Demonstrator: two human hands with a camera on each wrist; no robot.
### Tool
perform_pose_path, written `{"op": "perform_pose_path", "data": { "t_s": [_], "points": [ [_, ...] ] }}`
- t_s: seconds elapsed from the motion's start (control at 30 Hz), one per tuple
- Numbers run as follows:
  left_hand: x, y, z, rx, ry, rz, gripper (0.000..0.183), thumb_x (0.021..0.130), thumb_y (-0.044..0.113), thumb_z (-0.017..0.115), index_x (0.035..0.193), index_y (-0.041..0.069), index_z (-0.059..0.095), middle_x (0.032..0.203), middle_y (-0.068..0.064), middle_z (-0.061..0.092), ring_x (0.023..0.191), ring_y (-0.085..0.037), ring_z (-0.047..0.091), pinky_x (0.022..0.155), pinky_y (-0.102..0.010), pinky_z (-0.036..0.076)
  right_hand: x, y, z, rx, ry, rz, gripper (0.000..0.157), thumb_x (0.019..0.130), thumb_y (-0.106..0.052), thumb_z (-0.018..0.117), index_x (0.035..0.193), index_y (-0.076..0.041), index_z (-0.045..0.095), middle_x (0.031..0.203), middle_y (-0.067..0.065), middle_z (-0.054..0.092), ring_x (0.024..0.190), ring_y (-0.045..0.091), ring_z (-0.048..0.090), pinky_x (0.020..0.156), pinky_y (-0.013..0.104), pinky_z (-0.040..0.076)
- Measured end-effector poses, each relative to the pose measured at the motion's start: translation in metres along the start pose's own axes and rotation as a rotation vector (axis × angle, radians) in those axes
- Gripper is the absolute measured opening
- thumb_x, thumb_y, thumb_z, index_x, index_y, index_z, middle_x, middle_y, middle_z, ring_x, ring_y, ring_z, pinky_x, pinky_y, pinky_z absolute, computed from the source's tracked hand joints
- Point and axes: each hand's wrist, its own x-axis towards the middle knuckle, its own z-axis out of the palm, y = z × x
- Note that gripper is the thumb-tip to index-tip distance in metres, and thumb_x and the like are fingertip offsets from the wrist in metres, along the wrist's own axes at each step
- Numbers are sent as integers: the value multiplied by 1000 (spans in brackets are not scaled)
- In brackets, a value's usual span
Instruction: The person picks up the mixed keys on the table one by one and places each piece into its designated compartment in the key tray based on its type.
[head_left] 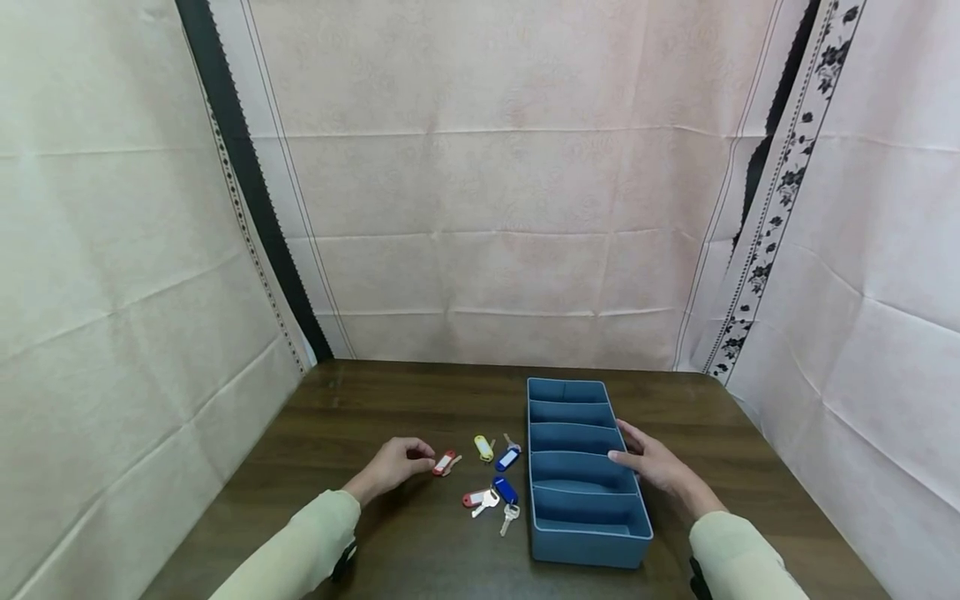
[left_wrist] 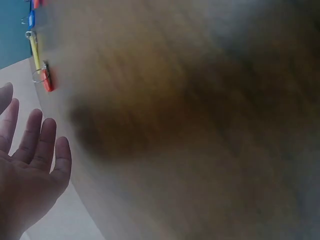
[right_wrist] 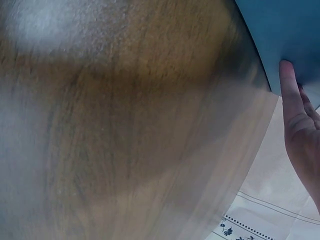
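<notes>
My left hand (head_left: 397,465) is at the left end of a red key tag (head_left: 443,462) with a key. The left wrist view shows the fingers (left_wrist: 37,137) apart and loosely bent, with nothing between them. To the right lie a yellow key tag (head_left: 483,448), two blue key tags (head_left: 507,458) and another red key tag (head_left: 474,498), with keys attached. My right hand (head_left: 654,462) holds the right side of a blue divided organizer box (head_left: 585,546), thumb over the rim. Its fingers (right_wrist: 290,82) lie against the outer wall.
The organizer's compartments run in a row from front to back. It stands on a dark brown wooden table (head_left: 420,550). Pale cloth (head_left: 480,200) hangs behind the table and along both sides.
</notes>
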Motion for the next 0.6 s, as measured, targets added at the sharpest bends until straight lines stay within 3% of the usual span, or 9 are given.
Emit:
{"op": "perform_pose_path", "data": {
  "t_s": [0.33,0.6],
  "points": [
    [-1,-4,7,-7,-18,4,15,81,21,68,93,12,66,87,3,60,78,-16,52,67,-33,43,-2,-3,-5,18,-32,-29,78,84,-36,62,144,-14,18,144,19,24,123,43,32,89,56,36],
    [-1,1,12,2,-3,27,13,81,16,68,90,7,67,83,2,60,75,-15,52,65,-32,43,1,-2,-3,24,-33,-36,72,88,-29,59,145,-15,17,144,19,23,125,43,30,88,58,35]
  ]
}}
